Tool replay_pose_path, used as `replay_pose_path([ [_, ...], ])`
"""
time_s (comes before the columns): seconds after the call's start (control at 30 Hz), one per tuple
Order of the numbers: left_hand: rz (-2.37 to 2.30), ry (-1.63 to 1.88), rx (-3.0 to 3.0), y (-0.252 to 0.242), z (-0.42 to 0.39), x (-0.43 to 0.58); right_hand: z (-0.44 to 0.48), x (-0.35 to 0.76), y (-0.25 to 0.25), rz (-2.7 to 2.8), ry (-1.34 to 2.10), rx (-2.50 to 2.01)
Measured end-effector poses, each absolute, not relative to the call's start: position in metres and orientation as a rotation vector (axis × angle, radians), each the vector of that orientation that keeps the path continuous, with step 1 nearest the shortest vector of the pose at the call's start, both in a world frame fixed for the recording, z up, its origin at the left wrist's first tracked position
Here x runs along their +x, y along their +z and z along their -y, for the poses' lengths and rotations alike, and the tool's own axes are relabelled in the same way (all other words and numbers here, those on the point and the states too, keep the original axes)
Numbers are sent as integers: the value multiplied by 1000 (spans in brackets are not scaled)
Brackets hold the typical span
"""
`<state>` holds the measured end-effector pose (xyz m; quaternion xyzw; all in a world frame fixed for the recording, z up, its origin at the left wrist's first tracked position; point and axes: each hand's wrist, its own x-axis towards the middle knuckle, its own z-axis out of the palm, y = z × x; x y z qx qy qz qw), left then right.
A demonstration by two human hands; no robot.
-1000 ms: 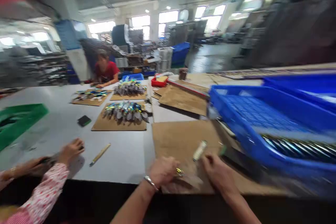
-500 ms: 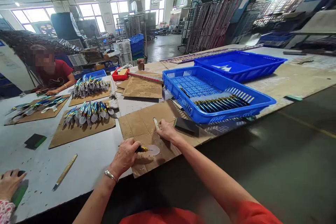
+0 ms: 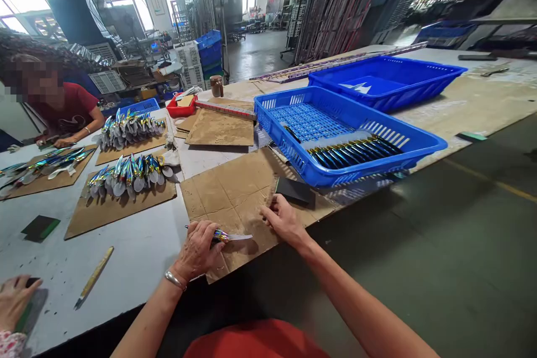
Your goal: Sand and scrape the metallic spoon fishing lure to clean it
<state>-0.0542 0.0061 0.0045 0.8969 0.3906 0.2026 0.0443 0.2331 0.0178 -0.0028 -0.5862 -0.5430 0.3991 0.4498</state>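
Factory hall with tall windows at the back; a long grey worktop (image 3: 138,251) runs across the foreground. At its near left corner a co-worker's hand (image 3: 14,299) rests on a dark pad, with a wooden-handled tool (image 3: 93,277) lying just beside it toward the middle. Farther back on the left, a green-edged sanding block (image 3: 41,227) lies near cardboard sheets bearing heaps of iridescent spoons (image 3: 128,172), and a person in a red shirt (image 3: 69,109) sits at the far left edge.

Near the front edge, on a creased cardboard sheet (image 3: 229,187), the left hand (image 3: 197,251) is clenched around the handle of an iridescent spoon (image 3: 229,236). The handle runs under the curled fingers (image 3: 207,235); the coloured neck and pale bowl stick out to the right of the thumb, lying flat on the cardboard. The right hand (image 3: 285,224) sits just right of the bowl, apart from it, fingers bent with tips pressing the cardboard; whether it pinches anything cannot be told. A black block (image 3: 296,191) lies just beyond that hand.

Right of it stands a blue slotted crate (image 3: 423,151) holding a row of dark iridescent handles (image 3: 352,152), and behind it a second blue crate (image 3: 448,75).
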Motion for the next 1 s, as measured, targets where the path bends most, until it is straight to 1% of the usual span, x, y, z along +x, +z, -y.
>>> replay_pose_path([
  [0.23,-1222,482,2593,6,-3,-48,12,239,-3,1228,1066,-1360],
  [0.4,-1238,413,2605,10,-3,-41,17,230,0,1373,1103,-1231],
  [0.57,-1239,255,2638,29,-4,-33,18,222,5,1483,1079,-1308],
  [0.7,-1229,154,2665,42,-7,-28,13,215,12,1589,1121,-1232],
  [1.0,-1157,70,2758,53,-14,-22,5,205,21,1795,1076,-1145],
])
